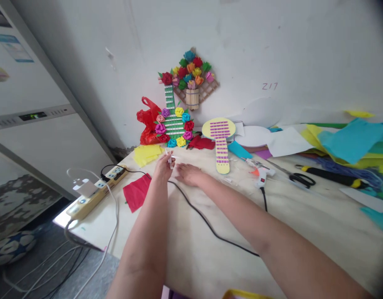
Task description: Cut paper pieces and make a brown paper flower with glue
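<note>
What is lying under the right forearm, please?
A black cord on the tabletop goes under the right forearm from its near side; a cord stretch from the white switch unit goes under from the far side. Whether they connect there is covered.

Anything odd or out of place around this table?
Black cord runs under the left arm and right arm: possible snag. Wall patch beyond the power strip looks chipped.

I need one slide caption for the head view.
Left hand holding a small white piece, right hand on the table, near colourful flowers.
</note>
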Demonstrator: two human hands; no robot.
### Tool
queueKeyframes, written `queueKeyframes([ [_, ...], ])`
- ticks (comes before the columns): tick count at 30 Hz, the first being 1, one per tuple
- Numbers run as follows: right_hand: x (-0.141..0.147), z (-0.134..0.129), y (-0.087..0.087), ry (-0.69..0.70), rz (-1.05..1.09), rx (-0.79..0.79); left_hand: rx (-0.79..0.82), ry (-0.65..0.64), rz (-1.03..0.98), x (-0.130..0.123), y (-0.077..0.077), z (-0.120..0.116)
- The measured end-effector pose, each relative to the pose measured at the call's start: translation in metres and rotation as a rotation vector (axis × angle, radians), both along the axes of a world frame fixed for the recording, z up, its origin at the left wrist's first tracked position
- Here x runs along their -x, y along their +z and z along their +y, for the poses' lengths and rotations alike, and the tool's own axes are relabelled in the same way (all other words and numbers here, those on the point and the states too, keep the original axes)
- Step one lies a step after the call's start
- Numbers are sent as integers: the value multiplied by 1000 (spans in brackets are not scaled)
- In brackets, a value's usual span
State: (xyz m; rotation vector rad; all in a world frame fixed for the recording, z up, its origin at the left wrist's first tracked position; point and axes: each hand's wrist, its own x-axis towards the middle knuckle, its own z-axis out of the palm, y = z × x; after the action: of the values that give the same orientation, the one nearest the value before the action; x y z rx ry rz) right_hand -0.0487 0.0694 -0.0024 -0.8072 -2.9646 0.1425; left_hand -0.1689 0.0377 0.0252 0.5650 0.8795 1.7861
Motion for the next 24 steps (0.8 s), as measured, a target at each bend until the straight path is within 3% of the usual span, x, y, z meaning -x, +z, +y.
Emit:
queueKeyframes([
  [7,-61,-38,12,-283,-80,-146,40,-29,403,-23,-9,12],
  [11,-87,-61,27,-264,-209,-151,165,20,841,-37,-17,21],
  [16,-96,-46,34,-318,-58,-225,288,162,1339,-45,-26,32],
  [19,-87,-25,26,-291,15,-214,350,192,1372,-44,-29,32],
  [24,-74,-3,17,-200,-30,-22,365,183,1265,-34,-29,27],
])
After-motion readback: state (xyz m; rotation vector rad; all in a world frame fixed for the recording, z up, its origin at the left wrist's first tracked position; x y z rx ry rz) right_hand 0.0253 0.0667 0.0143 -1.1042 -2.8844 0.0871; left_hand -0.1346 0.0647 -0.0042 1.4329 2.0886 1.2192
